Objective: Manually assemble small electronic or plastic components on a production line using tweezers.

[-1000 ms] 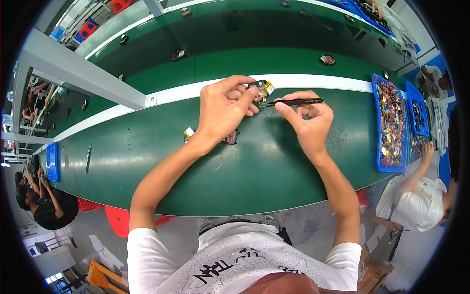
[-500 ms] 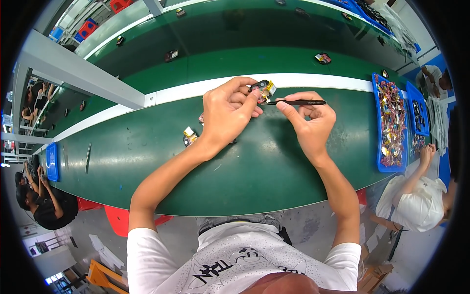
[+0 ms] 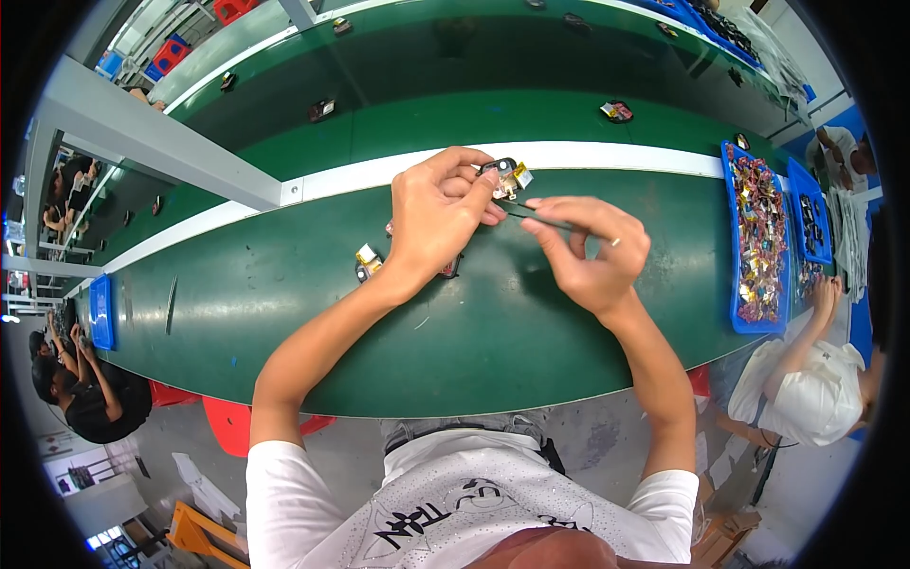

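Note:
My left hand (image 3: 441, 213) is closed on a small electronic assembly (image 3: 512, 175), which has a black casing and a part wrapped in yellow and silver. In my right hand (image 3: 597, 248) is a pair of dark tweezers (image 3: 521, 216), pinched between thumb and fingers. Their two prongs show slightly apart, with the tips at the assembly's lower edge; whether they grip anything is too small to tell. On the green bench beside my left wrist lies a similar assembly (image 3: 368, 263). Another dark piece (image 3: 450, 269) is partly hidden behind that wrist.
Beyond a white rail (image 3: 379, 176) runs a green conveyor (image 3: 455, 114) carrying several assemblies, one (image 3: 616, 112) near the right. A blue tray (image 3: 730, 237) full of small parts stands at right, and a blue bin (image 3: 101, 313) at left. Co-workers sit at both sides.
My right hand has turned the tweezers, so both prongs now show and the tips point up-left. Assemblies on the conveyor have shifted slightly left. My left hand has barely moved.

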`<state>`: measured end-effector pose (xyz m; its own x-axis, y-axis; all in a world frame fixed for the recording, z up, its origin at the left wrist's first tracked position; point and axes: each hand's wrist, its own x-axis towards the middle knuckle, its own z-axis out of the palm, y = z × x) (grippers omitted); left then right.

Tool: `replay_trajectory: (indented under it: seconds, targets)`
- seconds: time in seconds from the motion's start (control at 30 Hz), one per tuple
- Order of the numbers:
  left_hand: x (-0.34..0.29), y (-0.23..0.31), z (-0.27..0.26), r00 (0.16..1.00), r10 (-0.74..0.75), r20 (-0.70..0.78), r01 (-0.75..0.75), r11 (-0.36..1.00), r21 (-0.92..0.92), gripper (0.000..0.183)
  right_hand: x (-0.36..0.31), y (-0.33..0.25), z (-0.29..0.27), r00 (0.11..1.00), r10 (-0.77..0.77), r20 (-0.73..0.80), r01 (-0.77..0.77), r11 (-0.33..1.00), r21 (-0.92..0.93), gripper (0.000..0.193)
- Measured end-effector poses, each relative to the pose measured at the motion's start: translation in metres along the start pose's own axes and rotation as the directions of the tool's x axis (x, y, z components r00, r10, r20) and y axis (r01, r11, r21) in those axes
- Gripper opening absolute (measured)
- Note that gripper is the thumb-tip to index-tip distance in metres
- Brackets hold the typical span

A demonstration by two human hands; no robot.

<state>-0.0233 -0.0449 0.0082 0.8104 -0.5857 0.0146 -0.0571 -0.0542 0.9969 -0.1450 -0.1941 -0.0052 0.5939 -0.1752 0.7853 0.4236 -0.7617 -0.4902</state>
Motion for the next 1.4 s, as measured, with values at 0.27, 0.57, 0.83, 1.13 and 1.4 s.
replay_trajectory:
  seconds: [0.27, 0.57, 0.83, 1.13, 1.4]
  targets:
    - [-0.002, -0.002, 0.001, 0.997, 0.075, -0.003, -0.075, 0.995, -0.069, 0.023, 0.003, 0.008, -0.003, 0.79, 0.613, 0.013, -0.567, 0.724, 0.393, 0.013]
    - [-0.004, -0.003, 0.001, 0.996, 0.083, 0.016, -0.082, 0.995, -0.058, 0.023, 0.004, 0.0, -0.002, 0.81, 0.587, 0.005, -0.562, 0.774, 0.292, 0.013]
    - [-0.003, -0.005, -0.001, 0.994, 0.067, 0.087, -0.059, 0.994, -0.095, 0.023, 0.005, 0.003, -0.002, 0.797, 0.602, 0.041, -0.578, 0.742, 0.339, 0.014]
    - [0.005, -0.01, -0.011, 0.976, 0.01, 0.217, 0.033, 0.98, -0.194, 0.024, 0.005, 0.009, -0.002, 0.746, 0.656, 0.119, -0.62, 0.618, 0.483, 0.015]
    - [0.005, -0.008, -0.014, 0.96, -0.068, 0.271, 0.135, 0.963, -0.235, 0.024, 0.005, 0.01, -0.004, 0.725, 0.667, 0.17, -0.657, 0.596, 0.462, 0.015]
